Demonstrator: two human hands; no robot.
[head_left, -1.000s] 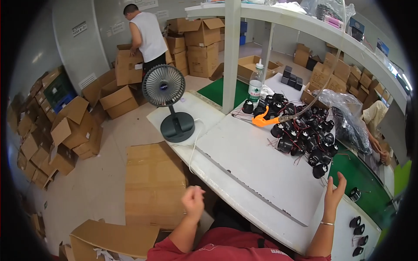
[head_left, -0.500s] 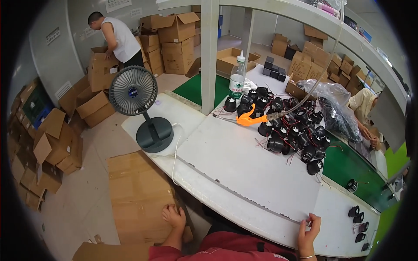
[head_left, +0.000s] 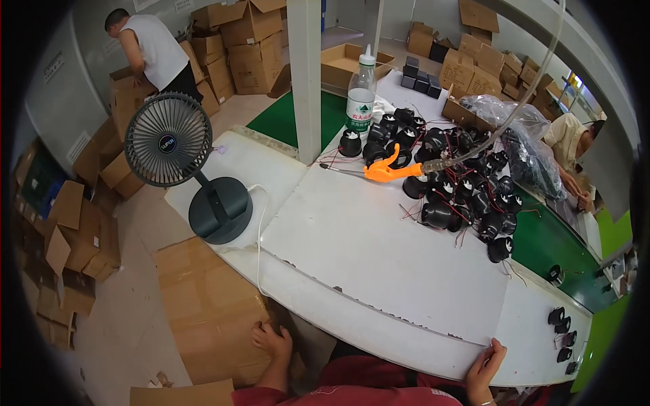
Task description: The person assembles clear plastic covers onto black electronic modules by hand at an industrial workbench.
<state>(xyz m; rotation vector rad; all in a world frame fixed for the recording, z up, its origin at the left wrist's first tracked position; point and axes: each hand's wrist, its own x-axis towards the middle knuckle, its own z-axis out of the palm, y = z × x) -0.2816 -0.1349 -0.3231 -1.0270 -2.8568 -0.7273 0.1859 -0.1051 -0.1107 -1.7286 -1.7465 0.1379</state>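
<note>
My left hand is at the lower left, over the edge of a large brown cardboard piece. Its fingers are loosely bent and apart, with nothing visible in them. At the near edge of the white table, my right hand rests by the corner of a white board, fingers bent and partly apart, holding nothing I can see. Beyond the board lies a heap of black round motors with thin red and black wires. An orange air blow gun on a clear hose lies against the heap.
A dark desk fan stands at the table's left, its white cable hanging over the edge. A clear bottle stands behind the motors. Several loose motors sit at right. Cardboard boxes line the floor. Two people work farther off.
The view has shifted, so the fan and table appear farther left. My right hand's fingers have drawn closer together at the board's corner. My left hand stays by the cardboard.
</note>
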